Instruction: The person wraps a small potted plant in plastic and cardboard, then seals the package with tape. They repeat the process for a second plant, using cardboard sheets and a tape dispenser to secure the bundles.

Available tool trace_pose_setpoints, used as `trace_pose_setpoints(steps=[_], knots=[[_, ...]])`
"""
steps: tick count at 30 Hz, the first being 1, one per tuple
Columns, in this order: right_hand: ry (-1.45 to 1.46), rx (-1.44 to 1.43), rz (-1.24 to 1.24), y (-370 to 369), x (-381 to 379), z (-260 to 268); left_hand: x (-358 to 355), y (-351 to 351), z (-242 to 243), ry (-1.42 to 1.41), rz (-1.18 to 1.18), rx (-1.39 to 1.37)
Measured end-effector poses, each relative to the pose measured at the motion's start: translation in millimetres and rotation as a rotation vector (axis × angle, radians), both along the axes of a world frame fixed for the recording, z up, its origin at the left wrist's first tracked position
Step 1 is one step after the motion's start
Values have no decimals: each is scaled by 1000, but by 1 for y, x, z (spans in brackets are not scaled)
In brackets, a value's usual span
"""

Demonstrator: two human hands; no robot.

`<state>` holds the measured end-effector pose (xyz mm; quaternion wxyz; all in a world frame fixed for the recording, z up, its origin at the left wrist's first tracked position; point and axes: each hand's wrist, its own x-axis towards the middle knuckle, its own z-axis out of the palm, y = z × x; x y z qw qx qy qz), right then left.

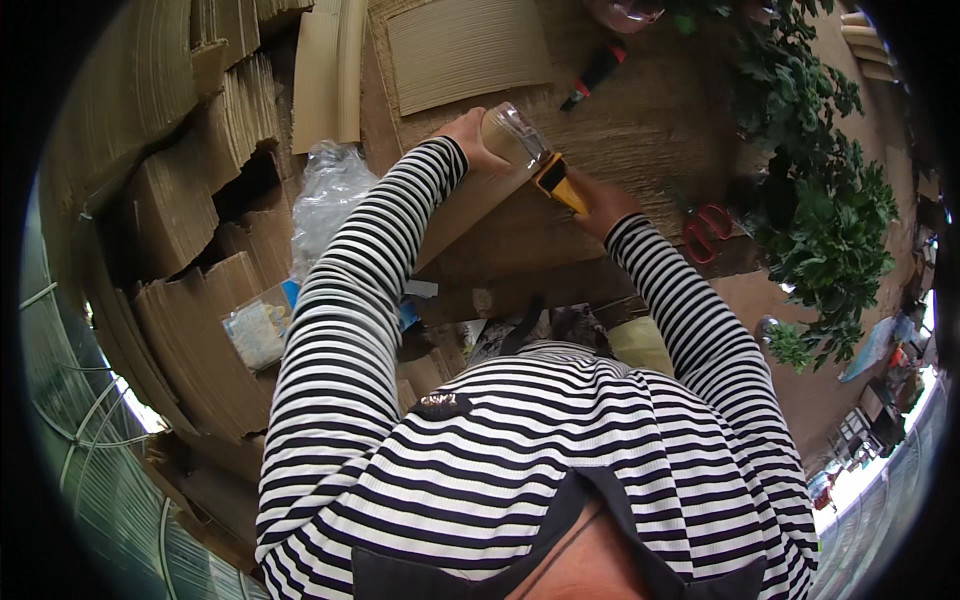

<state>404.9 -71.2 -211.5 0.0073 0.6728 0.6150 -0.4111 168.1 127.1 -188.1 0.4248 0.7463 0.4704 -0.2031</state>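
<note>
My left hand (478, 142) holds the far end of a long tan cardboard piece (469, 206), which slants from near my left forearm toward the middle of the work surface. Clear plastic, perhaps tape or film, shows at that end (525, 133). In my right hand (602, 204) is a yellow and black tool (559, 182), perhaps a tape dispenser, whose head touches the clear plastic. Beyond my hands lies a black and red tool (596, 73). Red-handled scissors (705, 231) rest to the right of my right hand.
Stacks of cardboard (187, 172) stand on the left. A crumpled clear plastic bag (330, 195) lies beside my left forearm. A flat cardboard sheet (469, 49) lies on the wooden surface beyond my hands. Leafy green stems (832, 225) spread along the right side.
</note>
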Motion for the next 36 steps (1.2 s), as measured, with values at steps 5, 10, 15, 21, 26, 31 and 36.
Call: trace_pose_setpoints(steps=[5, 10, 15, 21, 26, 31, 36], knots=[[-41, 46, -71, -78, 26, 60, 0, -51, -59, -327, 9, -295], [-168, -95, -84, -137, 39, 91, 11, -126, -85, -407, 192, -608], [-22, 119, -128, -107, 19, 79, 2, -142, -13, -180, 0, 24], [44, 150, -31, -63, 10, 126, 38, -163, 6, 108, 190, 434], [37, 40, 4, -137, 79, 147, 47, -159, 24, 165, 228, 300], [-18, -75, -8, -138, 75, 90, 42, -132, 27, 36, 317, 124], [102, 19, 19, -73, 28, 38, -47, -69, -64, -258, 382, -154]])
